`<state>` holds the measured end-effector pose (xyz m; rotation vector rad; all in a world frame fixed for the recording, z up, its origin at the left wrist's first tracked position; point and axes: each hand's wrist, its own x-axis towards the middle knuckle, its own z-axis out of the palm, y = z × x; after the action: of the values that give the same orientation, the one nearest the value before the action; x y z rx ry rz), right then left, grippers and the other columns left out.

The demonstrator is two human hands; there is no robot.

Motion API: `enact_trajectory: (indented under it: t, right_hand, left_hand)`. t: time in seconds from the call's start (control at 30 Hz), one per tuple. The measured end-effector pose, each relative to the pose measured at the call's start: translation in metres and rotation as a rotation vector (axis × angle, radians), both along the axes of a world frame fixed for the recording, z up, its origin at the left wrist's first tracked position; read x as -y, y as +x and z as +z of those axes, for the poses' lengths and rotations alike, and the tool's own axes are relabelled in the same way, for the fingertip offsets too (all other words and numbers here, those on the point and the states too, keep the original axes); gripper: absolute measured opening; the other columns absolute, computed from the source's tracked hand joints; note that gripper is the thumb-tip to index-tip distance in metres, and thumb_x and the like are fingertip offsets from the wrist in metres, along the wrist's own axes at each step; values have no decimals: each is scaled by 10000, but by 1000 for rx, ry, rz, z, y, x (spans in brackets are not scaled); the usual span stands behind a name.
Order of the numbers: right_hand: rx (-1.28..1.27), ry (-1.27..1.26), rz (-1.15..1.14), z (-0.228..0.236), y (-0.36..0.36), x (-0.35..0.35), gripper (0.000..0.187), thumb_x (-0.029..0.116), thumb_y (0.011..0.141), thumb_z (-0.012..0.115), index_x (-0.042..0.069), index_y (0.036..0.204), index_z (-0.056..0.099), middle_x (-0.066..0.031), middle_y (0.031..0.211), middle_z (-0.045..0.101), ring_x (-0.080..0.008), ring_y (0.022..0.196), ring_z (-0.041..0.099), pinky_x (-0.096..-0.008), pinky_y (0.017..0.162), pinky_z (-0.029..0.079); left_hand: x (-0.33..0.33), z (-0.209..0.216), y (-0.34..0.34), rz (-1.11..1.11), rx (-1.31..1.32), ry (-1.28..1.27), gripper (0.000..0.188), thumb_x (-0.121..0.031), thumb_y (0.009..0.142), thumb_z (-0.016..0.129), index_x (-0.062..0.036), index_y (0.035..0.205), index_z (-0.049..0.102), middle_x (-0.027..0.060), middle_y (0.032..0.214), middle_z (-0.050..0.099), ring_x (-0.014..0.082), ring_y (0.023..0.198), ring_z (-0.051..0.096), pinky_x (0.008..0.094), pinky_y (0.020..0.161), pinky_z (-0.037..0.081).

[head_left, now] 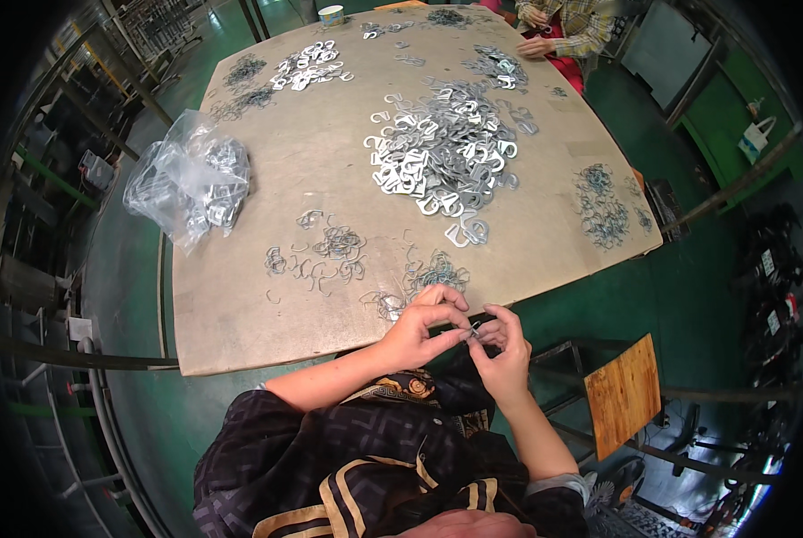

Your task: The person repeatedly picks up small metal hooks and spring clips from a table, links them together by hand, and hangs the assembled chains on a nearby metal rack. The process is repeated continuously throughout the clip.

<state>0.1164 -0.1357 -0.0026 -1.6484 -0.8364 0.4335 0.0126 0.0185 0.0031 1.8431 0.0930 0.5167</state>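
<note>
Just past the table's near edge, my left hand [427, 325] and my right hand [504, 351] meet with fingertips pinched together. Between them is a small shiny metal piece [475, 329], mostly covered by the fingers, so its exact shape cannot be made out. Beyond my left hand lies a small heap of thin bent wire pieces [439, 272], with a few more wire pieces [389, 305] beside its wrist. Another loose scatter of wire clips [339, 242] spreads to the left. Farther off, a large pile of flat silver metal hooks [437, 148] covers the middle of the table.
The brown tabletop [267, 193] carries a clear plastic bag of metal parts [209, 184] at the left edge and wire pieces [603, 211] at the right. More hooks [310, 66] lie far left. A co-worker's hands [536, 36] are at the far right; a wooden stool [623, 394] stands nearby.
</note>
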Motion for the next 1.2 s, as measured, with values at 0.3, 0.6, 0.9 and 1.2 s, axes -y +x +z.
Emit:
enact_trajectory:
  t: [0.3, 0.6, 0.9, 1.2]
  right_hand:
    - [-126, 208, 133, -5, 29, 6, 468, -19, 752, 706, -28, 1188, 540, -69, 855, 624, -102, 738, 616, -249, 693, 521]
    - [690, -319, -108, -67, 111, -93, 473, 163, 797, 728, 54, 1241, 604, -155, 985, 551, -335, 947, 538, -433, 881, 433]
    - [822, -378, -34, -69, 117, -125, 274, 103, 824, 684, 26, 1082, 632, -151, 946, 581, -354, 857, 622, -446, 736, 511]
    - [233, -34, -117, -8, 56, -38, 124, -10, 829, 657, -39, 946, 686, -118, 784, 661, -166, 652, 644, -277, 598, 500]
  left_hand:
    - [14, -11, -4, 14, 40, 8, 77, -42, 861, 650, -39, 933, 625, 74, 966, 674, 227, 923, 623, 352, 887, 420]
    - [20, -9, -6, -55, 107, 79, 113, -30, 848, 649, -70, 944, 604, 43, 943, 653, 229, 924, 614, 360, 868, 403]
    - [21, -15, -15, -6, 90, 69, 99, -29, 844, 657, -58, 932, 622, 61, 949, 670, 242, 914, 625, 367, 846, 428]
    - [22, -24, -10, 142, 48, 40, 106, -41, 850, 649, -62, 945, 607, 54, 939, 652, 236, 911, 618, 352, 850, 412]
